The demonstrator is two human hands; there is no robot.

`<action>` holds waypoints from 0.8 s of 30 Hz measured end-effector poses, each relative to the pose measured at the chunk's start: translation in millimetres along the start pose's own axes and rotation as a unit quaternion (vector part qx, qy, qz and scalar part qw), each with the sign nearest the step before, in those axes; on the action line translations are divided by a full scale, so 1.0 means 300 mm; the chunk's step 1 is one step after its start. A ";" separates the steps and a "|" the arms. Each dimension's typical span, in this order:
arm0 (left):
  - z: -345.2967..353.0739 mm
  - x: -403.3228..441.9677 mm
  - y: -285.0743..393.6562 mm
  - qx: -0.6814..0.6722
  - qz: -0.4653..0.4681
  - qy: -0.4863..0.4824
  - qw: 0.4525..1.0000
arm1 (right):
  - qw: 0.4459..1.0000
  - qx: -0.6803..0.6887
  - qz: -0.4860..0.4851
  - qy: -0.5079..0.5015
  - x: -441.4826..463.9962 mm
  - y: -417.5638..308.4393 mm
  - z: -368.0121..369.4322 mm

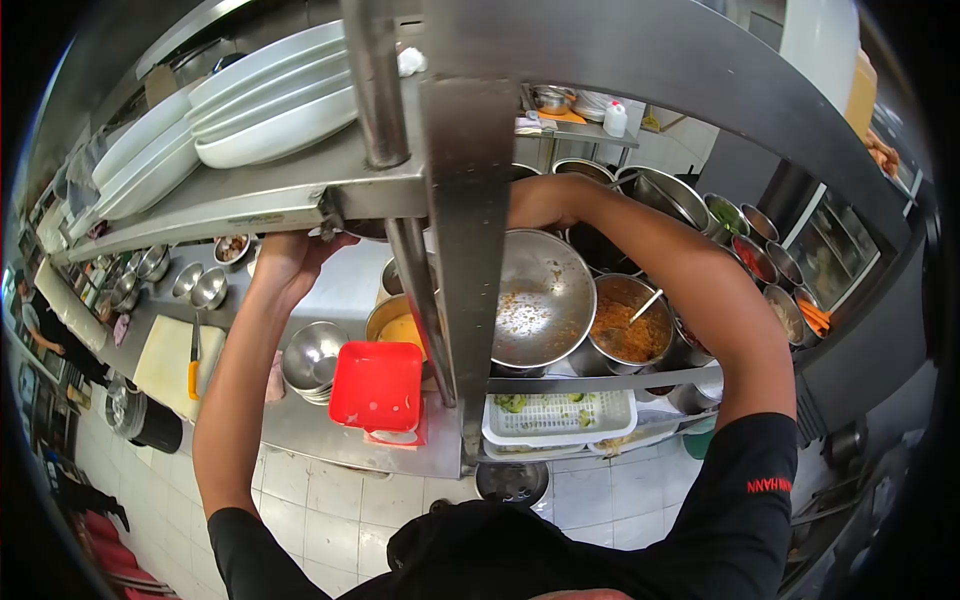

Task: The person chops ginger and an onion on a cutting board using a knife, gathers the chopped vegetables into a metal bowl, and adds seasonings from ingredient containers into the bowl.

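Note:
My left hand [292, 260] reaches up under the edge of the steel shelf [250, 208]. Its fingers curl beside a dark, rounded metal rim [372, 231]; the shelf hides most of what they hold. My right arm bends inward, and my right hand [535, 203] goes behind the wide steel post [470, 250], so its fingers are out of sight. Below the right forearm lie a large round metal lid [543, 300] and a pot of orange-brown food [625, 335] with a spoon in it.
White dishes [280, 135] are stacked on the upper shelf. A red plastic basket [377, 385] and steel bowls [313, 352] stand on the counter, beyond a yellow-handled knife [194, 365] on a cutting board [165, 375]. A white basket [590, 425] holds green vegetables. Another person [50, 335] stands far left.

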State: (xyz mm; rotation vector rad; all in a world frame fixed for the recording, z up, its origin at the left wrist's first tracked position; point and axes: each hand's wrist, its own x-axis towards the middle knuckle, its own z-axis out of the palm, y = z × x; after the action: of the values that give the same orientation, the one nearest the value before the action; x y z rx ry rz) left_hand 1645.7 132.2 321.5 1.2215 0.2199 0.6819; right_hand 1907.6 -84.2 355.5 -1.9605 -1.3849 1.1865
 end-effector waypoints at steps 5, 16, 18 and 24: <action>0.035 -0.026 0.014 0.012 -0.014 0.046 0.999 | 0.991 -0.131 0.013 -0.011 0.039 0.052 -0.057; -0.052 -0.027 -0.005 -0.026 0.009 0.013 1.000 | 0.951 -0.303 0.058 0.020 -0.051 0.119 -0.117; -0.067 -0.026 -0.006 -0.020 0.002 0.017 1.000 | 0.933 -0.345 0.099 0.011 -0.068 0.055 -0.094; -0.123 -0.005 -0.030 -0.035 -0.009 -0.003 0.999 | 0.870 -0.436 0.187 0.132 -0.127 -0.248 0.133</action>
State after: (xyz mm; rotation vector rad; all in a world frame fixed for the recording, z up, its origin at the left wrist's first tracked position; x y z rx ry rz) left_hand 1629.1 158.8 300.1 1.1529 0.2014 0.6646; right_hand 1830.5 -94.6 405.9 -2.9793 -1.5798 0.3574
